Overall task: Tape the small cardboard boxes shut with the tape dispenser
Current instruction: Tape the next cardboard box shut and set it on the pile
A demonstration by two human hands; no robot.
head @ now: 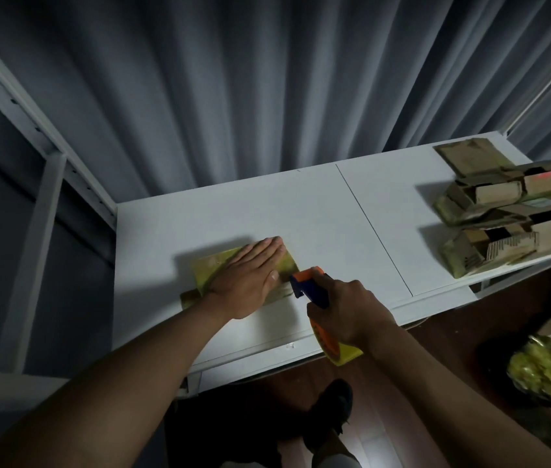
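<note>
A small flat cardboard box, yellowish with tape, lies on the white table near its front left. My left hand presses flat on top of it, fingers straight and together. My right hand grips the handle of the orange and blue tape dispenser, whose head touches the box's right end. The yellow tape roll sticks out below my right wrist.
Several open, untaped cardboard boxes are piled at the table's right end. A dark bag with yellow material sits on the floor at right. White shelf posts stand at left, grey curtains behind. My shoe shows below the table edge.
</note>
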